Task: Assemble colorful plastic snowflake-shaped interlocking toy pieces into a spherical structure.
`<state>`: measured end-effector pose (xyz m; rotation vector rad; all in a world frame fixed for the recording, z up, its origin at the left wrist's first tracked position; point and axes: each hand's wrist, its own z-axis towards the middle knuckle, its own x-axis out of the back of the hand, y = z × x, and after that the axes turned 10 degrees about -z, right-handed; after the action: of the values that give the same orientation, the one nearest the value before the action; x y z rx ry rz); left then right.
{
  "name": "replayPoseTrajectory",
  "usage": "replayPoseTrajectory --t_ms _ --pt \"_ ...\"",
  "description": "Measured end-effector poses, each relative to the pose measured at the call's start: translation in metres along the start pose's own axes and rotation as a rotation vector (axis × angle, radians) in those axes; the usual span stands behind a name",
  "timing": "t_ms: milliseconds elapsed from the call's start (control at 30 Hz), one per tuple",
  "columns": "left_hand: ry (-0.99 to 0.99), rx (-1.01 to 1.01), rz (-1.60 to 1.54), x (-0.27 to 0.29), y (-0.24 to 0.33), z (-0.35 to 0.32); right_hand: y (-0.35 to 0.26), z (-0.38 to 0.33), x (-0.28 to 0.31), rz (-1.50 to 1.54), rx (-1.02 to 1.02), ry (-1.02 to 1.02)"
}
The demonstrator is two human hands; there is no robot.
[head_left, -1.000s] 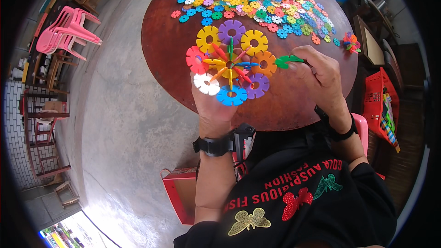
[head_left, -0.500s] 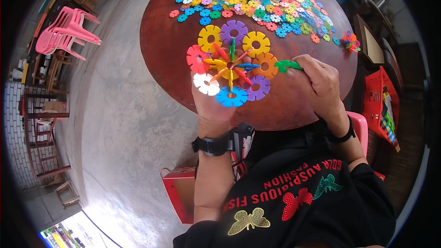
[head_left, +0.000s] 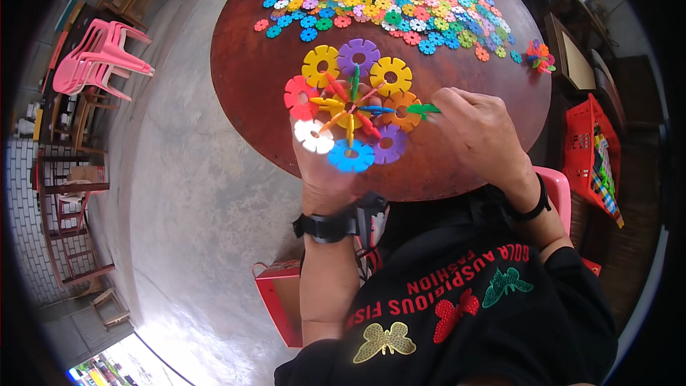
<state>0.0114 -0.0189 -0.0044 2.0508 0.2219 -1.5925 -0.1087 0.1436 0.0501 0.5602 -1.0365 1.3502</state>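
Note:
My left hand (head_left: 326, 177) holds up a wheel-shaped assembly of interlocking plastic snowflake discs (head_left: 331, 116) from below, its fingers mostly hidden behind the discs. Yellow, purple, orange, blue, white and red discs form the outer ring, while thinner-looking pieces seen edge-on radiate round the middle. Between thumb and fingers, my right hand (head_left: 486, 132) pinches a green snowflake disc (head_left: 421, 109), seen nearly edge-on. That disc's tip meets the right side of the orange disc (head_left: 404, 118); whether their slots are engaged I cannot tell.
Many loose coloured discs (head_left: 386, 0) cover the far part of the round brown table (head_left: 246, 107). A small built multicoloured cluster (head_left: 540, 57) sits at the table's right edge. Beyond it stands a red basket (head_left: 582, 143). Pink stacked chairs (head_left: 93, 61) are at the left, a red box (head_left: 275, 307) below.
My right hand has moved left, bringing the green disc from beside the orange disc's edge to overlap it. The assembly has shifted slightly left and down in view.

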Motion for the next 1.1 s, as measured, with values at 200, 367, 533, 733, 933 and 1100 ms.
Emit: replayPoseTrajectory --t_ms 200,367,533,733,933,1100 --pt "-0.076 -0.080 0.191 0.001 -0.001 0.004 0.003 0.008 0.001 -0.072 0.038 -0.026" --pt "-0.012 -0.050 0.033 -0.010 0.009 0.003 0.015 0.025 0.000 0.019 0.077 0.029" --pt "-0.226 -0.005 -0.162 -0.002 0.023 -0.004 0.020 0.056 0.009 0.057 0.212 0.003" --pt "-0.182 0.045 -0.199 0.006 0.015 0.001 0.034 0.070 -0.005 0.102 0.285 -0.010" --pt "-0.145 -0.266 -0.152 0.003 0.035 0.003 0.042 0.055 -0.020 -0.006 0.048 -0.141" --pt "-0.147 -0.345 -0.186 0.009 0.044 0.004 0.031 0.042 -0.072 -0.150 0.423 -0.360"
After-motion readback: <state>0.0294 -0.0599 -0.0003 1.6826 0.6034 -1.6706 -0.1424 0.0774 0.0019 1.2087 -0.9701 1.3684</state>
